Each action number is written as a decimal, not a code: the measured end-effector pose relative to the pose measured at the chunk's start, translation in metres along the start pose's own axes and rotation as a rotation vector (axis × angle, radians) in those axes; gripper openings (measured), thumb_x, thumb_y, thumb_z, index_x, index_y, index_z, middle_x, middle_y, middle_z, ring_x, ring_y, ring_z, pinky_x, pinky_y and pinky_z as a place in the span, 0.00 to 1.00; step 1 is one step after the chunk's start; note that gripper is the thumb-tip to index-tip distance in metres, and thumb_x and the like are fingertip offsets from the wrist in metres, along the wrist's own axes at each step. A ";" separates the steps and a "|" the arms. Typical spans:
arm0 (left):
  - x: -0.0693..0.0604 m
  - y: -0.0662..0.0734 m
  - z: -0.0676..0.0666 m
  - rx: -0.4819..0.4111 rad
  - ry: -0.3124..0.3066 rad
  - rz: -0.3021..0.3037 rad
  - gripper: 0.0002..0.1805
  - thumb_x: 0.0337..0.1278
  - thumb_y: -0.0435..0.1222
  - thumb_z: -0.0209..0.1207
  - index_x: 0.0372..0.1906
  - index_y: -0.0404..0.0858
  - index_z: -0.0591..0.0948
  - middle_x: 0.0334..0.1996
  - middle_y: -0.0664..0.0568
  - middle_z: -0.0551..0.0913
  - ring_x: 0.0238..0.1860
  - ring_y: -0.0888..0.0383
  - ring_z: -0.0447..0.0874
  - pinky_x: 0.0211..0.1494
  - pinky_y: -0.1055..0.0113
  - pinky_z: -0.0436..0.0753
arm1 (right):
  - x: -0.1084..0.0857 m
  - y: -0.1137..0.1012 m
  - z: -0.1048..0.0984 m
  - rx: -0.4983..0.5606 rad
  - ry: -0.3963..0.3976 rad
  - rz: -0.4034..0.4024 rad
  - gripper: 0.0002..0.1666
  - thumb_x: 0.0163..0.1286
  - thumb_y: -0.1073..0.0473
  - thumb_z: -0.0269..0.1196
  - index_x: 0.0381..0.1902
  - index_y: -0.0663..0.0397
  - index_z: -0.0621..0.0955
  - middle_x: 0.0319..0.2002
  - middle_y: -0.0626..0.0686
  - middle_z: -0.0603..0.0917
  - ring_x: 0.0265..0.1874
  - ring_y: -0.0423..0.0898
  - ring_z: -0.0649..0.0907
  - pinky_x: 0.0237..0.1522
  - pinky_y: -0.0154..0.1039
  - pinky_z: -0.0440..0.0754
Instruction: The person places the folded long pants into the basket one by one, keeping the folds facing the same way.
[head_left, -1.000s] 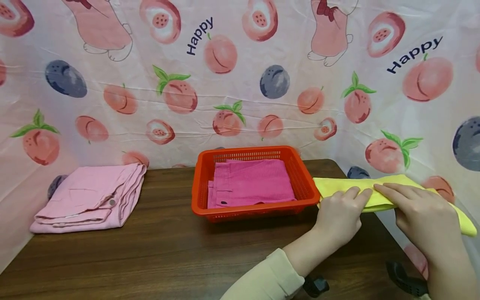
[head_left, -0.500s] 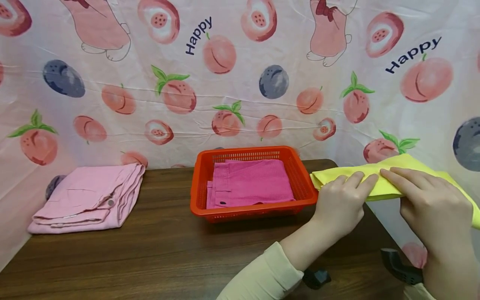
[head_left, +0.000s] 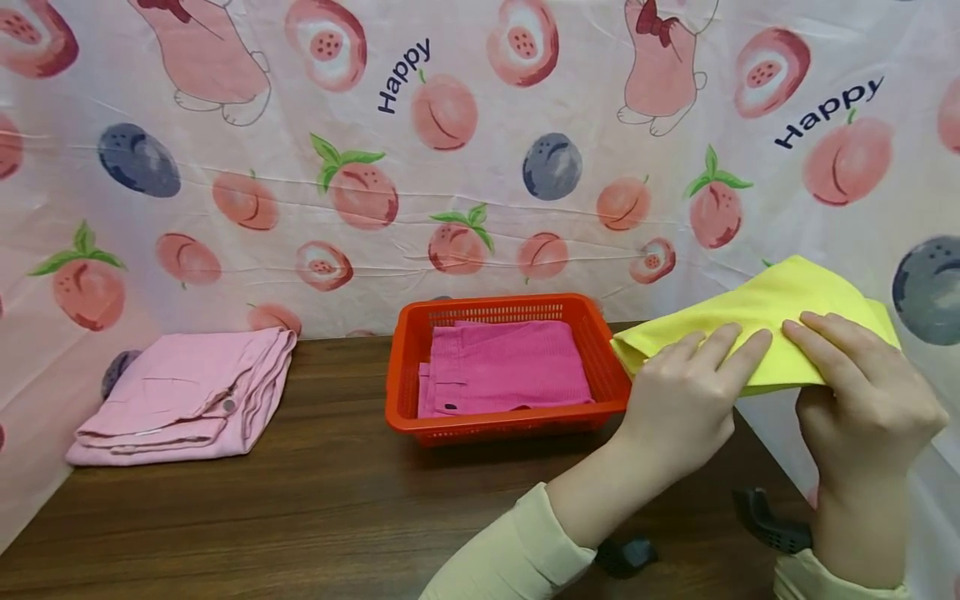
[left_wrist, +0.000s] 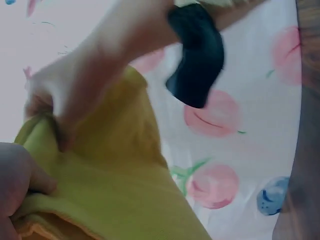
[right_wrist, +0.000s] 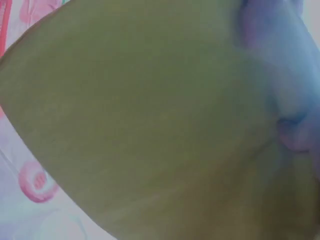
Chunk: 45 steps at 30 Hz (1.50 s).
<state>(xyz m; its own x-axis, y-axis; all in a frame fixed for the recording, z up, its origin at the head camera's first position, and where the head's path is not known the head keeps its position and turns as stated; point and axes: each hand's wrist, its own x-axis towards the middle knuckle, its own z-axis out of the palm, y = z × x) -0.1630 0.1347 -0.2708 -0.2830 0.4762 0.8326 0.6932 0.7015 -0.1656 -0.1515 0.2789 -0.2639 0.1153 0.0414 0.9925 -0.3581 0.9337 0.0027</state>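
Note:
A folded piece of yellow fabric (head_left: 780,312) is held up in the air past the table's right side; its exact kind of garment cannot be told. My left hand (head_left: 678,408) grips its near edge, fingers on top and thumb underneath. Farther right, my right hand (head_left: 866,408) grips the same edge, its thumb hidden below. In the left wrist view the fabric (left_wrist: 115,175) hangs down from both hands. It fills most of the right wrist view, with blurred fingers (right_wrist: 285,75) at its right border.
An orange-red basket (head_left: 517,418) holds folded magenta corduroy pants (head_left: 510,367) and stands left of my hands. Folded pink pants (head_left: 172,392) lie at the left of the brown wooden table (head_left: 300,517). A fruit-patterned curtain (head_left: 480,175) encloses the back and sides.
Both hands have lifted the yellow fabric higher, and its right part has swung upward and inward. The right hand has moved slightly left. Basket and pink pants stay in place.

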 end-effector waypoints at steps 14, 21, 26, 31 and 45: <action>-0.039 -0.053 0.023 -0.659 0.099 0.046 0.37 0.44 0.37 0.72 0.63 0.36 0.71 0.57 0.46 0.78 0.62 0.62 0.70 0.64 0.73 0.64 | -0.013 0.000 0.024 0.178 0.091 0.183 0.15 0.57 0.72 0.55 0.29 0.57 0.88 0.29 0.56 0.87 0.30 0.56 0.86 0.45 0.32 0.79; -0.057 -0.066 0.035 -0.710 0.095 -0.012 0.45 0.41 0.35 0.74 0.66 0.38 0.62 0.52 0.44 0.78 0.58 0.60 0.72 0.63 0.71 0.66 | -0.008 -0.012 0.035 0.331 0.125 0.239 0.13 0.56 0.74 0.54 0.27 0.64 0.87 0.29 0.61 0.86 0.33 0.52 0.87 0.45 0.36 0.80; -0.062 -0.073 0.034 -0.720 0.132 -0.062 0.45 0.39 0.32 0.74 0.65 0.38 0.63 0.56 0.44 0.76 0.63 0.57 0.69 0.66 0.65 0.65 | -0.008 -0.017 0.040 0.302 0.085 0.165 0.16 0.56 0.72 0.53 0.29 0.58 0.88 0.30 0.58 0.87 0.31 0.57 0.86 0.46 0.35 0.80; -0.066 -0.079 0.027 -0.757 0.144 -0.175 0.45 0.39 0.31 0.73 0.66 0.39 0.63 0.63 0.44 0.72 0.68 0.54 0.63 0.69 0.55 0.59 | -0.008 -0.025 0.044 0.326 0.068 0.109 0.14 0.56 0.70 0.56 0.30 0.57 0.88 0.30 0.57 0.87 0.29 0.58 0.85 0.46 0.38 0.80; -0.078 -0.107 0.018 -0.895 0.417 -0.112 0.14 0.61 0.34 0.62 0.49 0.32 0.78 0.45 0.40 0.84 0.50 0.48 0.82 0.55 0.55 0.77 | -0.012 -0.053 0.046 0.403 -0.031 -0.049 0.14 0.66 0.52 0.64 0.34 0.56 0.88 0.34 0.58 0.87 0.31 0.60 0.85 0.48 0.43 0.80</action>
<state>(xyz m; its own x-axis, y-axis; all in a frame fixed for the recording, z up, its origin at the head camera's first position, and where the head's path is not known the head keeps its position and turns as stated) -0.2270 0.0313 -0.3275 -0.2407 0.0862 0.9668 0.9701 -0.0097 0.2424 -0.1763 0.2124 -0.2709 0.1155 -0.0164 0.9932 -0.6877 0.7201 0.0919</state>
